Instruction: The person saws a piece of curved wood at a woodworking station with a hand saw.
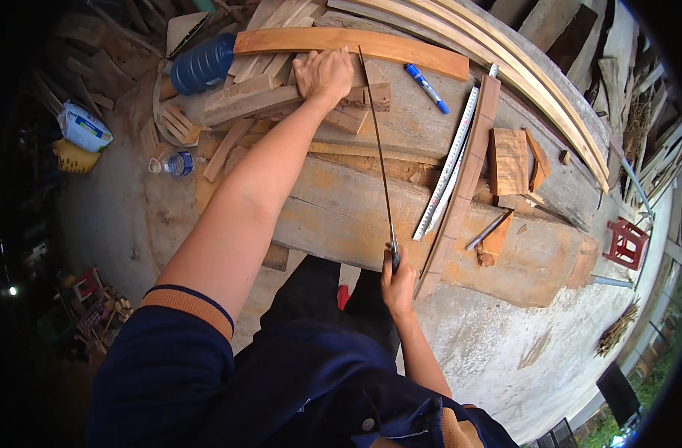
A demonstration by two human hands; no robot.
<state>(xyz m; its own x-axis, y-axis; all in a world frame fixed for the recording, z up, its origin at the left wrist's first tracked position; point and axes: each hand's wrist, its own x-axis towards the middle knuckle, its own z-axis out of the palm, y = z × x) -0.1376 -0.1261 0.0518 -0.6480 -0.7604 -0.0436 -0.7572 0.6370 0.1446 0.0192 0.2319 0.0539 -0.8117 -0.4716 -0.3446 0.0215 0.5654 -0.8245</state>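
Note:
My left hand (324, 73) grips the near edge of a long orange-brown board (423, 61) lying over stacked offcuts (248, 106), its fingers bent. My right hand (397, 280) is closed on the dark handle of a saw (382, 160), whose long thin blade runs up to the board, just right of my left hand. A blue marker (426, 89) lies below the board. Right of the saw are a measuring tape (444, 168) and a long reddish strip of wood (468, 175) lying diagonally, with small blocks (509, 160) and a pencil (487, 230) beside them.
A blue jug (200, 63) and a small bottle (178, 164) sit at the left. Long pale strips (543, 89) line the bench's far right, before piled scrap wood. A red plastic stool (626, 243) is at the right; bags (85, 127) lie on the left.

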